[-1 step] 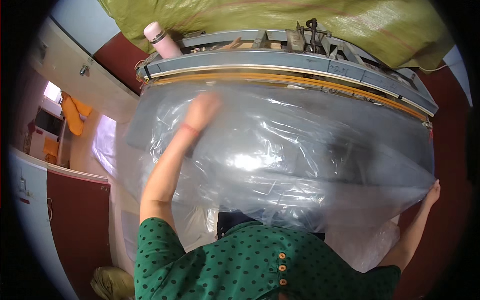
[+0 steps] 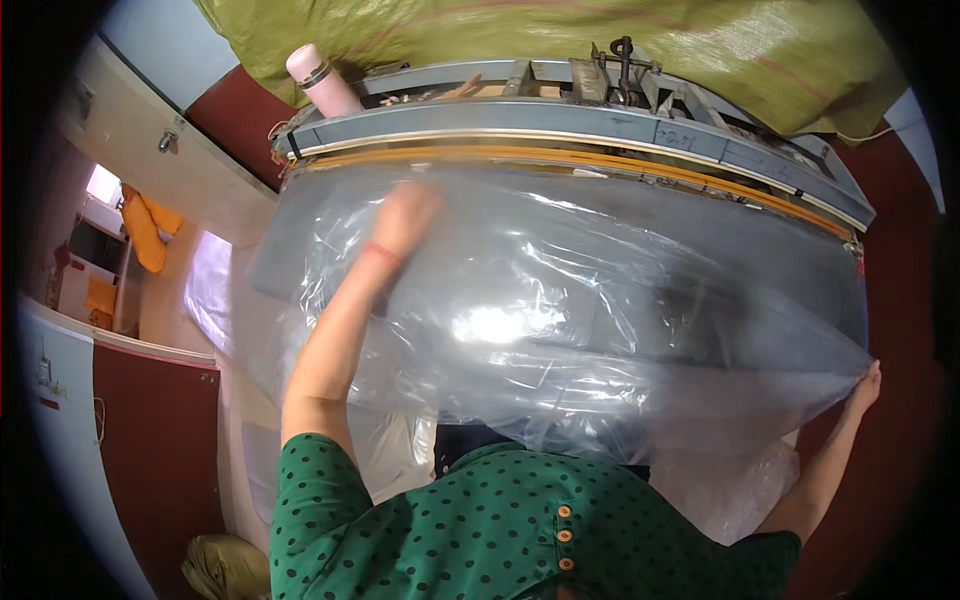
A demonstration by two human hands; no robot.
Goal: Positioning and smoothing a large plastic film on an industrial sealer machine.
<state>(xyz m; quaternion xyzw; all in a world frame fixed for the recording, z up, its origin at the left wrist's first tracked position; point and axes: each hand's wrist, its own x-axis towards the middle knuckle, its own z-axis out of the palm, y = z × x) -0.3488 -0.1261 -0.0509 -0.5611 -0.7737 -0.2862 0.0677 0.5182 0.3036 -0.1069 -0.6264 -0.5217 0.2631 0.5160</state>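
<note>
A wide clear plastic sheet (image 2: 600,290) lies wrinkled and shiny over a grey work surface (image 2: 810,250) in front of me. Its near part hangs down toward my body. At the far right, my right hand (image 2: 868,383) is closed on the sheet's corner and draws it into taut folds. My left hand (image 2: 408,215) is over the far left part of the sheet, near the back edge. Motion smears its fingers, so whether they grip the plastic is hidden.
Behind the surface runs a grey metal frame (image 2: 480,118) with orange strips (image 2: 560,157) along it. A pink bottle (image 2: 325,82) leans at its left end, and a dark metal clamp (image 2: 625,72) stands toward the right. Green sheeting (image 2: 520,30) hangs behind. A door (image 2: 160,130) is at left.
</note>
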